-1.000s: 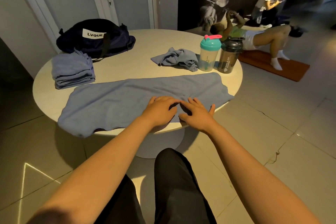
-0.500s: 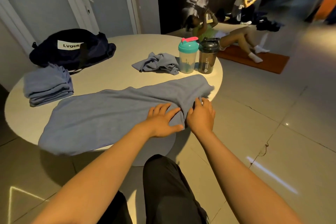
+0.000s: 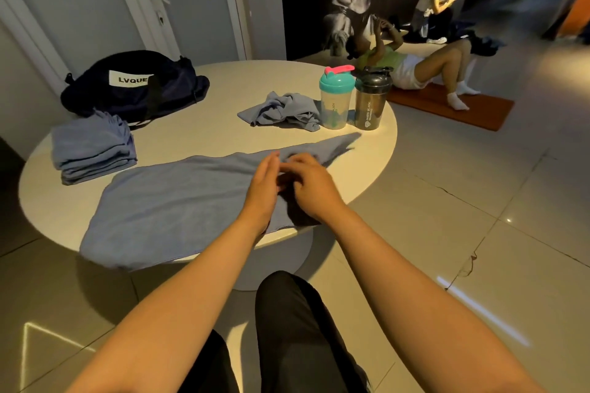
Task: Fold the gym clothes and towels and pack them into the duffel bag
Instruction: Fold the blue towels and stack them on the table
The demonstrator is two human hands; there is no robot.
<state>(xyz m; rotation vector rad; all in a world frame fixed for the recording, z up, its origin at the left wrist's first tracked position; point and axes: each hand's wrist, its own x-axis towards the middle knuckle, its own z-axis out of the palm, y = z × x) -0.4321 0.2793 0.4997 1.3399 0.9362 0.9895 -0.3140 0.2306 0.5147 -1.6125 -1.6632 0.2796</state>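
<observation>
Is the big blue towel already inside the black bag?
No, the big blue towel lies spread out on the round table, and the bag sits apart from it at the far side.

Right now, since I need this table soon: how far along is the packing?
Done: a folded stack sits beside the duffel bag. In hand: the spread towel, its right end gathered in the right hand grip, the left hand open beside it. Left: finish that fold, fold the crumpled cloth by the teal shaker, then pack everything.
</observation>
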